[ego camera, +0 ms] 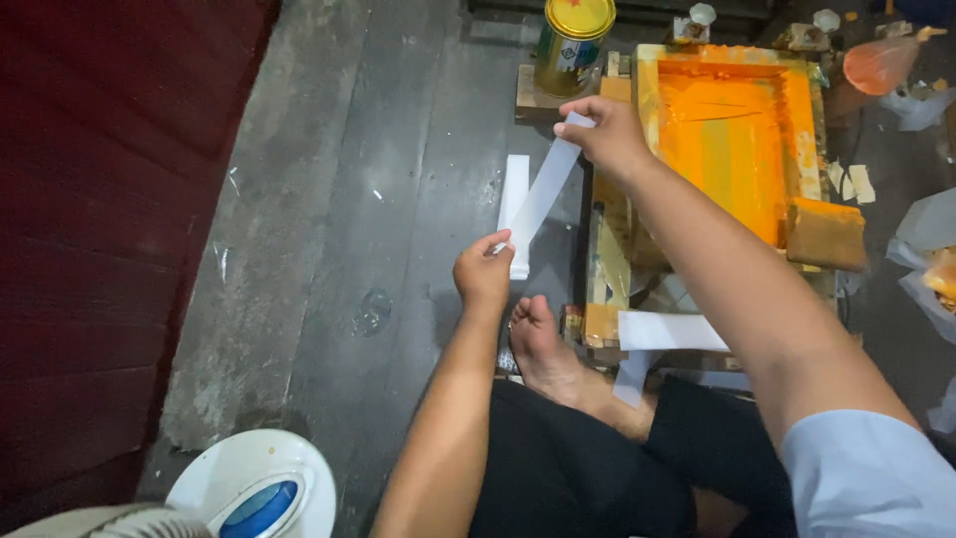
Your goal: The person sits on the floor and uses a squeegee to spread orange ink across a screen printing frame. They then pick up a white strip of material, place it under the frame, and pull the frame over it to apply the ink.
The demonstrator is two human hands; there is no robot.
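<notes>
The left hand [484,271] pinches the lower end of a white paper strip [544,191], thumb and fingers closed on it. The right hand [609,132], at about one o'clock from the left, is clamped on the upper end of the same strip, so the paper runs taut and slanted between the two hands, held in the air above the floor [329,199].

Just behind the strip, at eleven o'clock from the left hand, a second white strip [516,199] lies flat on the dark, scuffed floorboards, partly hidden by the held one. At six o'clock from the left hand a bare foot [543,349] rests on the floor, with black trousers [578,468] below it.

At three o'clock from the right hand sits a wooden printing frame [809,130], its screen covered in orange ink; the right forearm crosses in front of its near left corner. An ink-stained wooden block [827,234] leans on the frame's right side at four o'clock. At twelve o'clock from the right hand stands a tin can with a yellow lid [573,40]. More white paper sheets [669,332] lie under the right forearm, beside the foot.

At seven o'clock, in the bottom left corner, part of a white and blue fan base [257,488] shows. A dark red mat [110,219] fills the left edge at nine o'clock.
</notes>
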